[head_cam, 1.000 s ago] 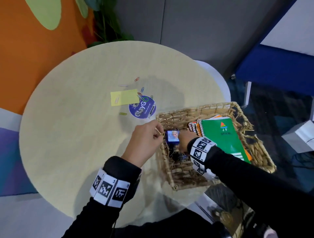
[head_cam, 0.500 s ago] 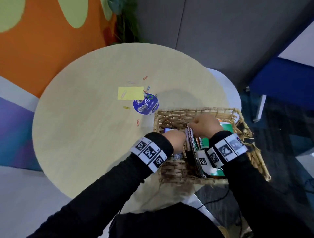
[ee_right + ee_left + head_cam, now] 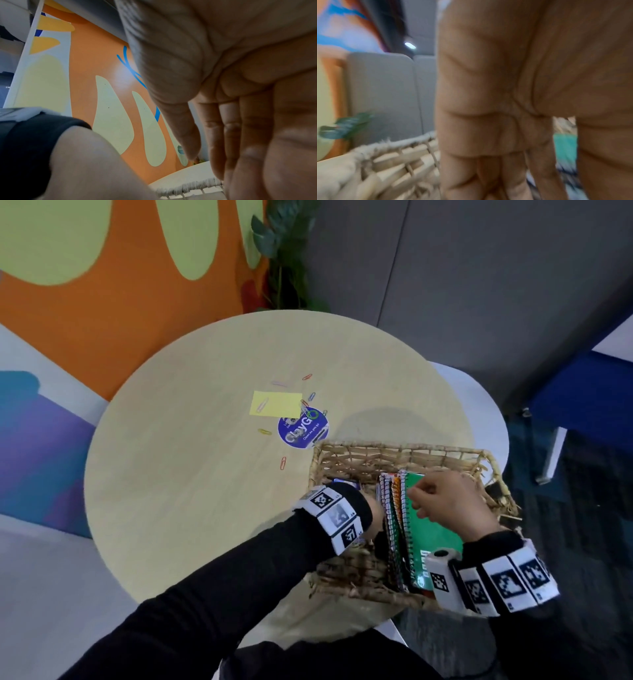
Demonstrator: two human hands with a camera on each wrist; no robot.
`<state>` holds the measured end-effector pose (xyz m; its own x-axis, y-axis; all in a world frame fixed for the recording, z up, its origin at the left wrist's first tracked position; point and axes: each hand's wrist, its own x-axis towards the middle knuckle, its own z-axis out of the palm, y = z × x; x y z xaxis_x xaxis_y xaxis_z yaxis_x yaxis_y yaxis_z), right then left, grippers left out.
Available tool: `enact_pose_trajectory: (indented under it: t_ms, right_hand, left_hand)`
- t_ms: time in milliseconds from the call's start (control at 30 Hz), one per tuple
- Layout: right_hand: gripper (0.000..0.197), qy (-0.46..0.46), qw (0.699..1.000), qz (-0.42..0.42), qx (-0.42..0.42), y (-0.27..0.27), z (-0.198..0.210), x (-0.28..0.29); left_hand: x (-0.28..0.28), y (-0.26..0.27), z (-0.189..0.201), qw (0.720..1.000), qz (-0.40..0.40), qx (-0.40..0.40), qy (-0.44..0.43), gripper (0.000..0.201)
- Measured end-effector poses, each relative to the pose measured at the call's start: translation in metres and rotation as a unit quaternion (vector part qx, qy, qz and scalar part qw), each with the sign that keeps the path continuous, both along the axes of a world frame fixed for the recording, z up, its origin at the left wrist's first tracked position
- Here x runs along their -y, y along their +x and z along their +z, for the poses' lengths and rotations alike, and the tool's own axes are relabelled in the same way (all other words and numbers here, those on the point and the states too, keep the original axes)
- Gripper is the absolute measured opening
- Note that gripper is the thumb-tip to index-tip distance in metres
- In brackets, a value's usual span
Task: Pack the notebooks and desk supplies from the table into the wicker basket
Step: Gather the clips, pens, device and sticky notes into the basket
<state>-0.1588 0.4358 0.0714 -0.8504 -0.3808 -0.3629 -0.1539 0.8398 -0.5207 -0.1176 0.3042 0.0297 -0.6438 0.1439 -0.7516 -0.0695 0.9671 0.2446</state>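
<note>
Both hands are reaching into the woven wicker basket (image 3: 383, 451): right hand (image 3: 452, 505), fingers extended, is resting on the spiral-bound notebooks (image 3: 435, 539); left hand (image 3: 513, 108) is showing straight fingers.

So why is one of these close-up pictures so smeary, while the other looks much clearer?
Left wrist view: motion blur smears the wicker basket and the left hand. Right wrist view: steadier, wall shapes crisp, though the right hand sits too near to focus. Head view: mostly sharp, with the round table bent by the wide lens.
</note>
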Motion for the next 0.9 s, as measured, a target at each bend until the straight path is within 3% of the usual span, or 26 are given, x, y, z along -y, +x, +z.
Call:
enact_pose_trajectory:
  t_ms: [67,200,333,467,600,767,900]
  right_hand:
    - [0.019,-0.017,1.000,0.013,-0.014,-0.007,0.003,0.003]
    - [0.014,-0.073,0.997,0.033,-0.017,-0.030,0.019,0.021]
    - [0.011,-0.107,0.993,0.049,-0.024,-0.058,0.040,0.059]
    - [0.013,-0.086,0.990,0.104,-0.036,-0.088,0.047,0.109]
    - [0.015,-0.050,0.987,0.151,-0.027,-0.122,0.038,0.168]
    - [0.014,0.030,0.981,0.193,0.002,-0.151,0.006,0.239]
    - [0.021,0.126,0.964,0.233,0.026,-0.155,-0.033,0.278]
  left_hand:
    - [0.016,-0.005,0.011,0.996,0.057,-0.055,0.048,0.014]
    - [0.084,0.000,0.033,0.920,0.289,-0.231,0.133,0.025]
    - [0.147,0.008,0.008,0.851,0.452,-0.261,0.063,0.027]
    - [0.169,0.009,-0.035,0.851,0.485,-0.202,-0.004,0.021]
    - [0.166,0.004,-0.063,0.855,0.490,-0.169,-0.007,0.013]
    - [0.165,-0.002,-0.076,0.850,0.490,-0.194,-0.006,0.036]
    - [0.165,-0.004,-0.077,0.844,0.503,-0.188,-0.006,0.040]
